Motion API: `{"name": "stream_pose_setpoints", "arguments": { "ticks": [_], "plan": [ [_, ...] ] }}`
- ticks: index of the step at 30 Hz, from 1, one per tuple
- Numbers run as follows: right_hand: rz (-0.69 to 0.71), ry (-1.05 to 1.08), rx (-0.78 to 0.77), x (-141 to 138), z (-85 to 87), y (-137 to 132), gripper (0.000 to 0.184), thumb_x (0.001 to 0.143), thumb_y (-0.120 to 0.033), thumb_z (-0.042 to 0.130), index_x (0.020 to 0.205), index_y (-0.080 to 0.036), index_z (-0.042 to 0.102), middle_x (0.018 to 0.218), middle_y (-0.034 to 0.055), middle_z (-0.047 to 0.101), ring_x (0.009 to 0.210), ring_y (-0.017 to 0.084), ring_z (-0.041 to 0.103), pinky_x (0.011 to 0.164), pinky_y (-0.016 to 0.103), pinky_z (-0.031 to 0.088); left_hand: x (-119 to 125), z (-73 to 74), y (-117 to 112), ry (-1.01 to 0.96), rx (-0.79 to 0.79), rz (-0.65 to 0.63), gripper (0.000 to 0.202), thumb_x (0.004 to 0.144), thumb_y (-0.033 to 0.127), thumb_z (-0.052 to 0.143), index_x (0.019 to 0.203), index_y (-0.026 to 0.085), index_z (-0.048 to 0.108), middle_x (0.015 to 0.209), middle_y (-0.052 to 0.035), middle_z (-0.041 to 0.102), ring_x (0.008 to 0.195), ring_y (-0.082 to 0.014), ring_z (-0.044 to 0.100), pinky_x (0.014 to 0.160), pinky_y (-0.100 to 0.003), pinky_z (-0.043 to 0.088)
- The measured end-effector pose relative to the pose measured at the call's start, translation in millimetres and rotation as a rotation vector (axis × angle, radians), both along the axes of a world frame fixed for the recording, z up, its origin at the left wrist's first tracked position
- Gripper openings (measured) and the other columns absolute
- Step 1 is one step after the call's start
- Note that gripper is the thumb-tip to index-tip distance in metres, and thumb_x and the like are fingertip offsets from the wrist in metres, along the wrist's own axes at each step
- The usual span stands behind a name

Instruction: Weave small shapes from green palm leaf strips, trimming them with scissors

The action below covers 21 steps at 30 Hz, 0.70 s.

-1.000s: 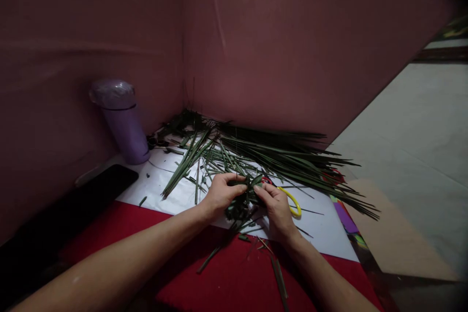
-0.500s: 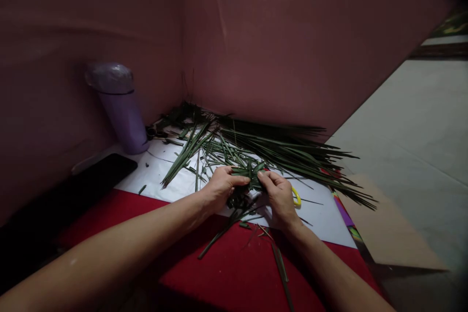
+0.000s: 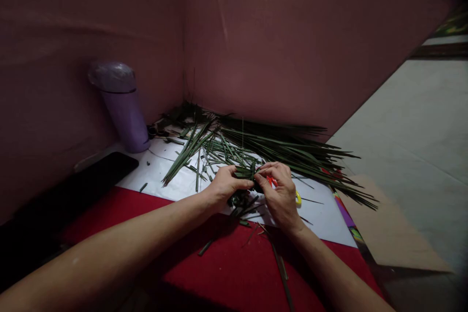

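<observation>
My left hand and my right hand meet over a white sheet, both pinched on a small bundle of woven green leaf strips. The left thumb and fingers close on the bundle's left side. Fingers of the right hand curl round its right side, hiding part of it. Loose ends of the strips hang down between my hands toward the red cloth. Just behind my right hand lie scissors with red and yellow handles, mostly hidden.
A heap of long green palm leaves spreads across the back of the sheet. A lilac flask stands at the left by the pink wall. A black phone lies left. Cut leaf scraps litter the red cloth.
My hands have lifted the bundle slightly and drawn closer together. The right hand has turned over the bundle's right side, covering more of the scissors. The view has shifted a little downward.
</observation>
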State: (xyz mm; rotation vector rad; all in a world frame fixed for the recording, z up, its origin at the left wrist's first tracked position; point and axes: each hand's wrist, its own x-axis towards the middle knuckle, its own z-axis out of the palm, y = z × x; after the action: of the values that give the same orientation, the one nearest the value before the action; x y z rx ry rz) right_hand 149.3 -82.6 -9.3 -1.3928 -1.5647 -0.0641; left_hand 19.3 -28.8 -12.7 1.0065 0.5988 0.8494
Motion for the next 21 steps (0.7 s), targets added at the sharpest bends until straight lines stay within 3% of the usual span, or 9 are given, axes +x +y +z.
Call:
{"name": "stream_pose_setpoints", "arguments": {
  "ticks": [7,15,21],
  "plan": [
    [0.018,-0.025,0.007,3.6,-0.5,0.6,0.009,0.079,-0.023,0.057,0.070,-0.022,0.059,0.077,0.0026,0.059,0.083,0.020,0.051,0.080,0.037,0.038,-0.1,2.1,-1.3,0.058,-0.025,0.076,0.012,0.050,0.007,0.065,0.060,0.011,0.061,0.053,-0.0002,0.057,0.045,-0.0093,0.048,0.048,-0.023,0.036],
    [0.044,-0.357,0.039,6.2,2.8,-2.0,0.007,0.077,-0.018,0.056,0.077,-0.023,0.061,0.084,0.0040,0.064,0.095,0.024,0.050,0.085,0.042,0.033,-0.2,-3.4,3.0,0.093,0.003,0.139,0.013,0.047,0.003,0.063,0.057,0.011,0.059,0.054,0.0002,0.056,0.047,-0.0092,0.048,0.049,-0.023,0.036],
    [0.064,-0.449,0.044,5.0,8.2,-5.3,0.008,0.077,-0.016,0.057,0.080,-0.022,0.060,0.085,0.0033,0.064,0.098,0.024,0.049,0.085,0.042,0.032,-0.2,-4.8,3.5,0.099,0.009,0.148,0.016,0.046,0.005,0.065,0.060,0.011,0.060,0.055,0.0000,0.057,0.048,-0.0105,0.050,0.050,-0.024,0.038]
  ]
}}
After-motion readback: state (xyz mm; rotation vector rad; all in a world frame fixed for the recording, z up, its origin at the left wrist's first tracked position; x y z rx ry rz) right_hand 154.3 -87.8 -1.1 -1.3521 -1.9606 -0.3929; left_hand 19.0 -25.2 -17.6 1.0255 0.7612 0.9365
